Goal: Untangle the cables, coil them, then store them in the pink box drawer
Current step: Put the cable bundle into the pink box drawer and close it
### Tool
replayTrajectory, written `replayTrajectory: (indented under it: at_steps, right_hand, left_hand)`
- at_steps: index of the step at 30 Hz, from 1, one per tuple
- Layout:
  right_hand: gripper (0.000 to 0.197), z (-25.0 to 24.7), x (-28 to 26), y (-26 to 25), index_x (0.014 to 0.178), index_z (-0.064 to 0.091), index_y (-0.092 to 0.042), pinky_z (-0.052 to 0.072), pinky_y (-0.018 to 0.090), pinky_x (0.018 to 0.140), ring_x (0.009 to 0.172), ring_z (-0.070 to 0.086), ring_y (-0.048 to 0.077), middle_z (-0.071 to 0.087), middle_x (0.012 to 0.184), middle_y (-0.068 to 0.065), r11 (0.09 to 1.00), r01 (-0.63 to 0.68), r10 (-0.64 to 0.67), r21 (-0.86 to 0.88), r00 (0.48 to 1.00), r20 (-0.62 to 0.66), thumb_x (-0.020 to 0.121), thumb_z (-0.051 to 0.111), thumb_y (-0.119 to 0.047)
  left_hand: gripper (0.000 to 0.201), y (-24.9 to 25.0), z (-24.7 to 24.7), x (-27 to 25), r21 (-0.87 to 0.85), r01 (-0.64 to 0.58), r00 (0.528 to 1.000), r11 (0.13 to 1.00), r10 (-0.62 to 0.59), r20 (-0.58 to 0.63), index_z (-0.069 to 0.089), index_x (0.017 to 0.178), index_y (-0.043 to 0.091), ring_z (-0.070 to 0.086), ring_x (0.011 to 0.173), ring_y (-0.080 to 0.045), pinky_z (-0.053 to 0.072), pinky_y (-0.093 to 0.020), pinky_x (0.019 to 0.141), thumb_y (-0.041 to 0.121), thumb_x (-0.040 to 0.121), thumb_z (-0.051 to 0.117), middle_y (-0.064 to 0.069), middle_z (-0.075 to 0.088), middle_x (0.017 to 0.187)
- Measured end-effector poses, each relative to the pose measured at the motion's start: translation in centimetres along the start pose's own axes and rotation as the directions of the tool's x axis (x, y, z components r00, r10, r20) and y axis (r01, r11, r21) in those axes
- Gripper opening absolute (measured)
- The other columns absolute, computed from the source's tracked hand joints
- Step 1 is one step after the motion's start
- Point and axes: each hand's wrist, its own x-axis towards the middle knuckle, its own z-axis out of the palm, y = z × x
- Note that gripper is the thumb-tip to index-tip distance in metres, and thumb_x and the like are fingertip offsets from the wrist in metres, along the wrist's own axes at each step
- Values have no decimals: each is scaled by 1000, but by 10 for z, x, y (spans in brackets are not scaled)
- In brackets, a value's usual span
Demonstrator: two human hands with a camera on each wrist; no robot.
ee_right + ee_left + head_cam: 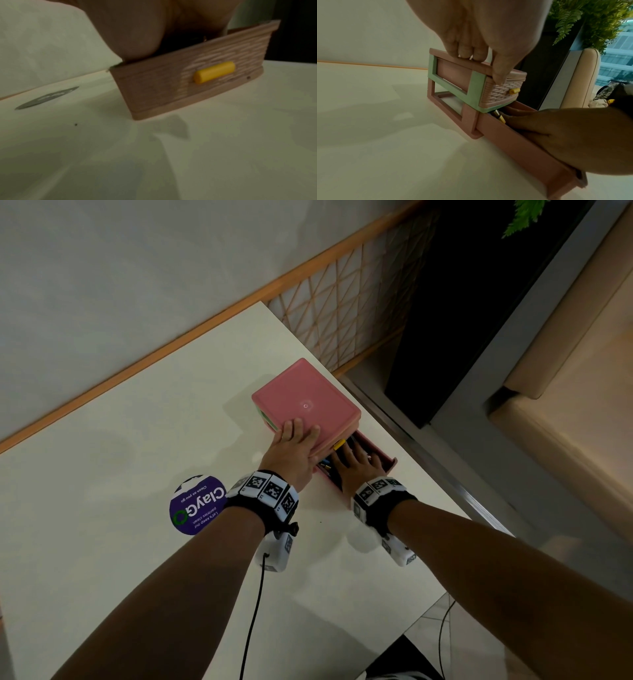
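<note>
The left hand (294,445) lies flat, fingers extended, on the near edge of the pink box (306,402) on the table (120,474), while the right hand (356,463), fingers extended, presses the cables (329,463) into the open bottom drawer (522,146).

Matt plastic pink box (305,395), woven-texture front.

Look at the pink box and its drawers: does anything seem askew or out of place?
Nothing looks damaged or spilled. The lower drawer of the pink box is pulled out, with the right hand in it; the left hand rests on the box top.
</note>
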Motion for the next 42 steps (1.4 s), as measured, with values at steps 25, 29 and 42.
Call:
replayTrajectory:
  at_steps: [25, 29, 42]
  right_hand:
    - [65, 23, -15, 19, 144, -4, -40, 2, 63, 112, 142, 7, 43, -1, 158, 11, 969, 106, -144, -225, 976, -161, 89, 25, -61]
    - [75, 23, -8, 8, 142, -10, -41, 2, 57, 115, 142, 5, 42, -4, 158, 13, 982, 45, -72, -181, 987, -143, 84, 25, -70]
    - [47, 9, -41, 28, 137, 39, -17, 28, 48, 115, 139, 29, 29, 30, 151, 10, 948, 173, -60, 269, 922, -383, 92, 47, -27]
  left_hand:
    - [58, -2, -1, 1, -20, 26, 1000, 999, -26, -5, 10, 151, 20, 4, 147, -27, 9, -46, 118, 31, 99, 34, -12, 6, 159]
    - [59, -2, 0, 0, -18, 19, 1000, 1000, -19, -4, 10, 151, 20, 5, 147, -28, 8, -45, 118, 32, 99, 35, -12, 6, 159]
    - [58, -4, -7, -2, -22, 18, 1000, 1000, -17, 10, 14, 150, 22, 7, 147, -27, 6, -47, 118, 37, 98, 35, -11, 9, 159]
